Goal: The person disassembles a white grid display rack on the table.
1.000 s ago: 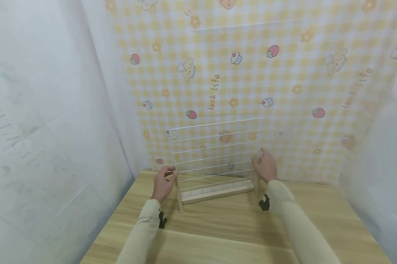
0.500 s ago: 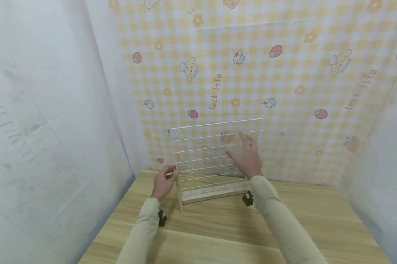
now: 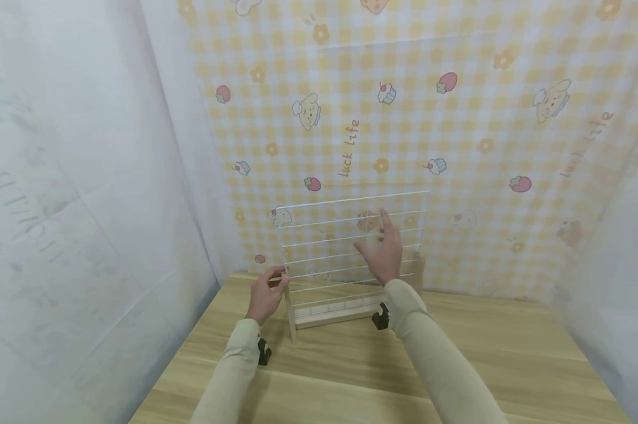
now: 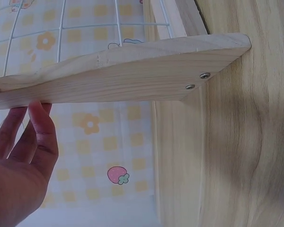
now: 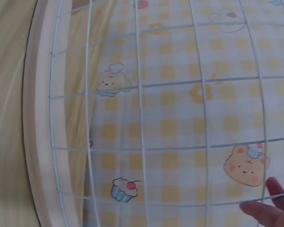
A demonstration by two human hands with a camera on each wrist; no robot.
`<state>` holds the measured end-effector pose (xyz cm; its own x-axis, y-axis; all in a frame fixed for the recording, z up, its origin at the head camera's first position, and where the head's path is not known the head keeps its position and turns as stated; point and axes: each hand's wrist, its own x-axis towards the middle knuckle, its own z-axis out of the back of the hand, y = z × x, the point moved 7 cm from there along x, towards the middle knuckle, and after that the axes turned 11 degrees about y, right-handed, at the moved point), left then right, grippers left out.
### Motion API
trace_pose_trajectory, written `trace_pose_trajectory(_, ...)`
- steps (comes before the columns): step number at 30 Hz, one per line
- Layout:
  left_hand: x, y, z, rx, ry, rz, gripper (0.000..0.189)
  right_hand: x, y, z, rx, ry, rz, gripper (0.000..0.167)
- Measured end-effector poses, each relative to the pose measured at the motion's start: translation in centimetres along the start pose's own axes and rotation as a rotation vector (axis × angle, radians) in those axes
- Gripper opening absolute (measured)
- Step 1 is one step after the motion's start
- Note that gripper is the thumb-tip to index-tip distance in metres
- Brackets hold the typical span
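Note:
A white wire grid rack [image 3: 340,316] with a wooden base and wooden side pieces stands upright on the table. My left hand [image 3: 264,296] holds its left side piece [image 4: 132,75] near the upper end, thumb on the outer face; the other fingers are partly hidden behind the wood. Two screw heads [image 4: 197,81] show lower on that piece. In front of the grid's right half is my right hand [image 3: 386,256], fingers spread and pointing up. In the right wrist view its thumb and a finger [image 5: 265,212] appear right at a wire, bottom right.
Pale wood-grain tabletop [image 3: 319,383] spreads under and in front of the rack. Close behind it hangs a yellow checked cloth [image 3: 430,129] with cartoon prints. White sheets close off the left [image 3: 85,176] and right [image 3: 615,330] sides. Black devices [image 3: 381,316] sit at both wrists.
My right hand has left the rack's right side piece and moved left, in front of the grid, its fingers spreading. The left hand keeps its hold; the rack stays in place.

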<state>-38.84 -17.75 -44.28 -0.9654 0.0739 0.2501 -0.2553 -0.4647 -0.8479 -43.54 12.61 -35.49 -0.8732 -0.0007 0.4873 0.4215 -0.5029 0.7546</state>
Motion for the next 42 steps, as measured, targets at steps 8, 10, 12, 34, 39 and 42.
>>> trace_pose_trajectory(8,0.4,-0.6,-0.5,-0.017,-0.013,-0.036,0.033,0.9,-0.7,0.8,-0.089,-0.086,0.017,0.086)
trace_pose_trajectory(10,0.3,-0.7,-0.5,-0.016,-0.02,-0.045,0.031,1.0,-0.7,1.0,-0.086,-0.095,0.041,0.085)
trace_pose_trajectory(12,0.3,-0.8,-0.4,-0.014,-0.032,-0.052,0.03,1.0,-0.5,1.1,-0.079,-0.099,0.068,0.083)
trace_pose_trajectory(34,0.0,0.0,-0.5,0.0,-0.049,-0.019,0.028,2.5,3.1,2.1,-0.106,-0.153,0.163,0.079)
trace_pose_trajectory(39,0.0,0.3,-0.4,0.008,-0.042,-0.001,0.029,3.2,4.0,2.5,-0.091,-0.165,0.17,0.079)
trace_pose_trajectory(42,0.0,0.2,-0.4,0.012,-0.043,-0.003,0.029,3.7,4.8,2.8,-0.093,-0.161,0.159,0.078)
